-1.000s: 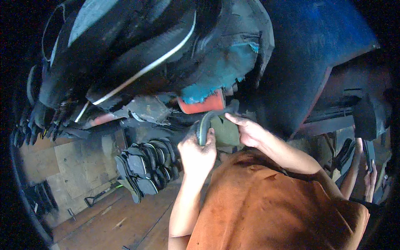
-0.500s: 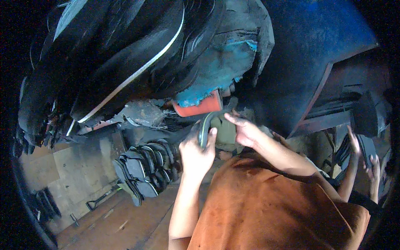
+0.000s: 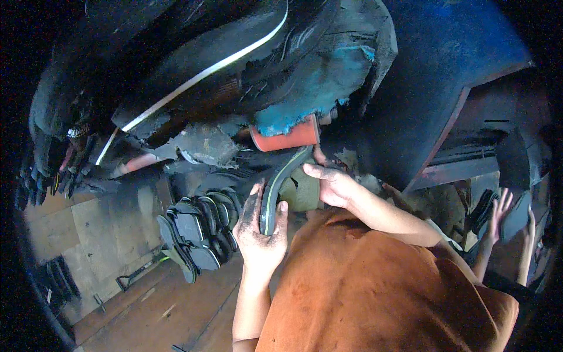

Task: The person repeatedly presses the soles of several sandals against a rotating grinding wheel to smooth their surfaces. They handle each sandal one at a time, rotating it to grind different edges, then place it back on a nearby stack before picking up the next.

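Observation:
Between both hands stands a dark shoe sole [image 3: 271,202] on edge, with a yellow-green line along its side. My left hand [image 3: 258,240] is closed round the near end, thumb on one side and fingers on the other. At the far end my right hand [image 3: 337,186] grips it, thumb nearest me, its fingers partly hidden. That far end is just under a red roller [image 3: 282,139]; whether they touch I cannot tell. An olive-green surface [image 3: 302,190], its kind unclear, shows behind the sole. An orange-brown cloth [image 3: 375,276] covers my front.
Several dark soles [image 3: 198,229] are stacked at left above a brown floor [image 3: 158,311]. Black sheeting with a white edge [image 3: 205,70] and torn turquoise material [image 3: 316,94] hang over the roller. A blue panel [image 3: 434,76] stands right. Another person's hands [image 3: 499,212] hold a grey sole [image 3: 516,218].
My left hand has come down and left, and the sole now shows more of its edge, stretched between my hands. The other person's sole has turned to show its flat face.

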A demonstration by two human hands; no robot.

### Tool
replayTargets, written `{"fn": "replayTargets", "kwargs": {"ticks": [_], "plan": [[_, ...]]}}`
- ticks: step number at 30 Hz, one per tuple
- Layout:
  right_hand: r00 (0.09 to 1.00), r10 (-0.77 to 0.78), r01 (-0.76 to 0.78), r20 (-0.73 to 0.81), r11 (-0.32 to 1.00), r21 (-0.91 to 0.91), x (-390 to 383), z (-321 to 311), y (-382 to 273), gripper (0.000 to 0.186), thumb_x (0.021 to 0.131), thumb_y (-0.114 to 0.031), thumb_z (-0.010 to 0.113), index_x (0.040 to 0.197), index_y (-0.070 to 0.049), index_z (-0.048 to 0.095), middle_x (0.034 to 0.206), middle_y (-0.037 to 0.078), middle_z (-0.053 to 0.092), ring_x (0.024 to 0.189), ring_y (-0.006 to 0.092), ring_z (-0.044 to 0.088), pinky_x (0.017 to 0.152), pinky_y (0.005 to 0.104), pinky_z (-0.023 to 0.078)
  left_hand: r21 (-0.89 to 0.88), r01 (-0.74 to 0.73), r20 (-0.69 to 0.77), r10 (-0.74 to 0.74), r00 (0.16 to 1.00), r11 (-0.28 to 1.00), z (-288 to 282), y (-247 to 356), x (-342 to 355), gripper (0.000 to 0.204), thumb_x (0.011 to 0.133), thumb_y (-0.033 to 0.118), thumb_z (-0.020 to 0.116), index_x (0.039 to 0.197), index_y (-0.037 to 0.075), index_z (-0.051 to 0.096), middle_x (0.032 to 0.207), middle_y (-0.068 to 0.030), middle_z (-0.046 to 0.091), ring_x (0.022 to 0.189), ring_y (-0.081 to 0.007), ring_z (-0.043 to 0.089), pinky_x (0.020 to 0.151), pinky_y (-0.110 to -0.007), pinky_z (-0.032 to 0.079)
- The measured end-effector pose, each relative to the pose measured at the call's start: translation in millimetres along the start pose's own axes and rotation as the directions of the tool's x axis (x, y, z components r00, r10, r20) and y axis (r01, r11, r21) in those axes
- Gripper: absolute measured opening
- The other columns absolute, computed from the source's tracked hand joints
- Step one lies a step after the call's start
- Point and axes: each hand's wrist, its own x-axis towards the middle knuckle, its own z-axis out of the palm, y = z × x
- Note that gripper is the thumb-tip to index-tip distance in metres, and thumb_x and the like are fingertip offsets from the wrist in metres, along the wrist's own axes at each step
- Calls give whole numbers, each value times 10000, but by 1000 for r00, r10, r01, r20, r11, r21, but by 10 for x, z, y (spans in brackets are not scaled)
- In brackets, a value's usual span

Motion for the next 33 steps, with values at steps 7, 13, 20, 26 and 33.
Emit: {"fn": "replayTargets", "kwargs": {"ticks": [7, 13, 20, 26, 33], "plan": [[999, 32, -31, 42, 999, -15, 150, -231, -76, 523, 939, -226, 684, 1399, -135, 451, 1321, 111, 580, 1237, 276, 558, 1062, 485, 455, 28, -92, 131, 87, 988, 995, 121, -61, 160, 385, 864, 147, 724, 1188, -34, 624, 1152, -247, 656, 1052, -404, 655, 909, -433, 529], [991, 131, -128, -33, 988, 85, 12, -601, -144, 430, 983, -325, 613, 1326, -80, 531, 1297, 128, 601, 1224, 272, 573, 1051, 485, 464, -31, -36, 194, 41, 980, 999, 503, -46, 416, 220, 886, 210, 713, 1014, 31, 692, 773, -180, 680, 658, -323, 684, 637, -399, 524], [950, 189, -191, -250, 981, 15, -174, -479, -327, 485, 949, -410, 651, 1303, -89, 572, 1272, 110, 617, 1165, 277, 614, 961, 517, 532, 24, 141, 251, -143, 957, 990, 564, 108, 452, 185, 889, 157, 674, 970, -7, 702, 789, -170, 701, 698, -238, 665, 667, -374, 517], [989, 102, -116, -110, 985, -130, 50, -48, -166, 454, 919, -284, 722, 1293, -124, 523, 1240, 78, 625, 1137, 230, 621, 971, 439, 529, 64, 86, 24, -88, 996, 994, 42, 303, 120, 130, 862, 107, 687, 933, -1, 700, 733, -161, 684, 641, -257, 661, 649, -368, 518], [952, 237, -240, -193, 971, 8, -25, -195, -316, 495, 963, -284, 657, 1382, -100, 468, 1287, 102, 604, 1188, 258, 602, 1015, 448, 502, 80, 47, 150, -58, 987, 996, 264, 378, 381, 137, 847, 126, 704, 884, -4, 684, 719, -191, 675, 646, -294, 685, 637, -382, 519]]}}
